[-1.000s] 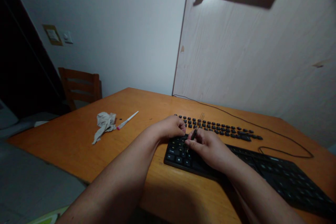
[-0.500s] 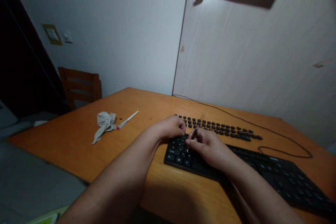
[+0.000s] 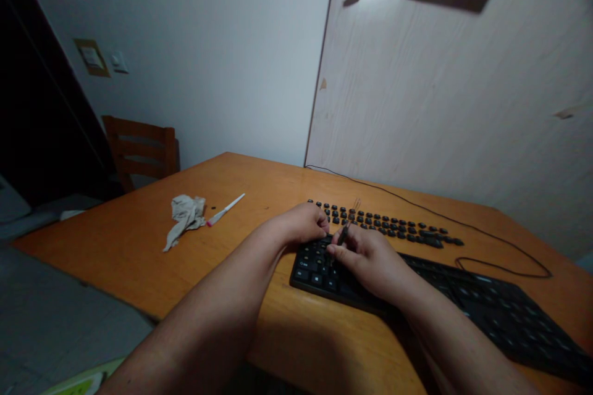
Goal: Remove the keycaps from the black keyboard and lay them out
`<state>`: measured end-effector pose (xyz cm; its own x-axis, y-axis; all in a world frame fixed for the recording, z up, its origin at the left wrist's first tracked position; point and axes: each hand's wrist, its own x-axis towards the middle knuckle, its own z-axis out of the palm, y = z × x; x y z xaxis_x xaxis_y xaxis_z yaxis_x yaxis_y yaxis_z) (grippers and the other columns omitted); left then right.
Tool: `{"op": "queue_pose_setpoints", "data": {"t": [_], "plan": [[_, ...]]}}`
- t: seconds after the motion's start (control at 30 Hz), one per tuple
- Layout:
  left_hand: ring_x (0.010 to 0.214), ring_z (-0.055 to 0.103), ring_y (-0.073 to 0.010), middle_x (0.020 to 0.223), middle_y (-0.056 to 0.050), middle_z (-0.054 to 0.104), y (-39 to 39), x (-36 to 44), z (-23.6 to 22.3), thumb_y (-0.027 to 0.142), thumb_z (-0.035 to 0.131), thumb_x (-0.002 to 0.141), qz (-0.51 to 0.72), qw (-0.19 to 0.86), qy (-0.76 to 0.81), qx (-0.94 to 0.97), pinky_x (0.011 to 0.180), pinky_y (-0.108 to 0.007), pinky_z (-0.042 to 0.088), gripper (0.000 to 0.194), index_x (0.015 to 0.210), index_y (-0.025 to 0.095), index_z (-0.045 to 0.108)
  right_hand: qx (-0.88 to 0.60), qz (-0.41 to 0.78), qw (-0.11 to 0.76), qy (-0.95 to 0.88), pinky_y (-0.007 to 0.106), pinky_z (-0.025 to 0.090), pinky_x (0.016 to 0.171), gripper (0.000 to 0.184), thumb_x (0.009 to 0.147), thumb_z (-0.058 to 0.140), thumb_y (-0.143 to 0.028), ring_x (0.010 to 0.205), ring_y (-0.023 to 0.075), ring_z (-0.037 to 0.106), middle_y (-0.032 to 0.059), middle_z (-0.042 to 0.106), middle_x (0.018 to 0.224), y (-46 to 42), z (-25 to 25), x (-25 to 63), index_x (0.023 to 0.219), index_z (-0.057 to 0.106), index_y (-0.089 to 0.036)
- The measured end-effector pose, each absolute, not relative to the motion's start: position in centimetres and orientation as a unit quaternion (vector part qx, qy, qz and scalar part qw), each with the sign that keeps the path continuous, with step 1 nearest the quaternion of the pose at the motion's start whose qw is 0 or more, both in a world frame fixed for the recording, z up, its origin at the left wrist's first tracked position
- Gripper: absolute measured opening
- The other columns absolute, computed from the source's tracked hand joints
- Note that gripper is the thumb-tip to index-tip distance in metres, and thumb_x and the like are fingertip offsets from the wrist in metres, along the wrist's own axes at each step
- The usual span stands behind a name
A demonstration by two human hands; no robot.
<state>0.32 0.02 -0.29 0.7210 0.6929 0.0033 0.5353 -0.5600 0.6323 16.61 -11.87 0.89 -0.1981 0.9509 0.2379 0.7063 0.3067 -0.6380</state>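
Observation:
The black keyboard [image 3: 356,296] lies on the table, with several keycaps off at its left end and small pale spots showing there. At its far left corner, my left hand [image 3: 308,223] is closed, with curled fingers pressed down on the keyboard; the fingertips are partly hidden. My right hand [image 3: 365,254] pinches a slim dark-handled tool [image 3: 343,235], held tilted over the left key area. Its lower end is too small and dark to make out. Behind both hands, loose black keycaps [image 3: 384,220] lie in rows on the wood.
A crumpled cloth [image 3: 186,217] and a white brush [image 3: 227,208] with a pinkish end lie on the left of the table [image 3: 259,179]. Thin wire prongs [image 3: 356,204] stand out among the keycaps. A black cable [image 3: 504,234] loops along the right. Behind is a chair [image 3: 141,149].
Both hands stay in almost the same place on the keyboard. The tool's angle looks about the same. The whole view has shifted slightly.

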Motion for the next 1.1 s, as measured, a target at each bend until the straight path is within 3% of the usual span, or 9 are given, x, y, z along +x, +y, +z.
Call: {"op": "queue_pose_setpoints", "data": {"t": [0.2, 0.4, 0.53, 0.7, 1.1], "plan": [[0.058, 0.051, -0.0118, 0.06, 0.002, 0.059, -0.9, 0.2, 0.2, 0.018, 0.059, 0.063, 0.128, 0.326, 0.383, 0.855, 0.05, -0.021, 0.031, 0.015, 0.073, 0.015, 0.07, -0.536, 0.31, 0.381, -0.687, 0.027, 0.038, 0.057, 0.019, 0.085, 0.061, -0.037, 0.061, 0.0148, 0.053, -0.0008, 0.059, 0.068, -11.2, 0.6, 17.4, 0.083, 0.059, -0.018], [0.057, 0.049, -0.0116, 0.06, 0.002, 0.059, -0.9, 0.4, 0.3, 0.017, 0.058, 0.066, 0.153, 0.338, 0.366, 0.853, 0.051, -0.022, 0.031, 0.013, 0.072, 0.014, 0.069, -0.54, 0.313, 0.448, -0.64, 0.027, 0.041, 0.059, 0.025, 0.083, 0.063, -0.043, 0.061, 0.0151, 0.055, -0.0005, 0.06, 0.067, -10.3, 0.3, 18.1, 0.084, 0.058, -0.018], [0.064, 0.054, -0.0122, 0.068, 0.0, 0.062, -1.0, 1.2, 0.4, 0.013, 0.056, 0.067, 0.255, 0.355, 0.359, 0.825, 0.055, -0.021, 0.035, 0.014, 0.075, 0.014, 0.068, -0.553, 0.28, 0.507, -0.599, 0.029, 0.046, 0.063, 0.03, 0.081, 0.065, -0.047, 0.067, 0.018, 0.061, 0.0031, 0.066, 0.075, -9.8, 0.2, 18.6, 0.088, 0.058, -0.019], [0.056, 0.053, -0.0084, 0.065, 0.001, 0.059, -2.1, 2.3, 0.7, 0.017, 0.053, 0.074, 0.307, 0.543, 0.334, 0.706, 0.053, -0.018, 0.037, 0.011, 0.08, 0.014, 0.062, -0.543, 0.202, 0.555, -0.596, 0.032, 0.05, 0.069, 0.031, 0.084, 0.063, -0.048, 0.074, 0.0204, 0.066, 0.0061, 0.07, 0.082, -9.5, -0.2, 18.9, 0.093, 0.06, -0.018], [0.062, 0.063, -0.0087, 0.075, -0.007, 0.068, -3.0, 2.9, 1.4, 0.026, 0.064, 0.077, 0.293, 0.71, 0.288, 0.572, 0.061, -0.019, 0.05, 0.017, 0.084, 0.011, 0.064, -0.564, 0.015, 0.504, -0.654, 0.031, 0.049, 0.074, 0.021, 0.09, 0.055, -0.039, 0.078, 0.0209, 0.068, 0.0057, 0.071, 0.086, -10.4, 0.4, 18.2, 0.093, 0.063, -0.02]]}}
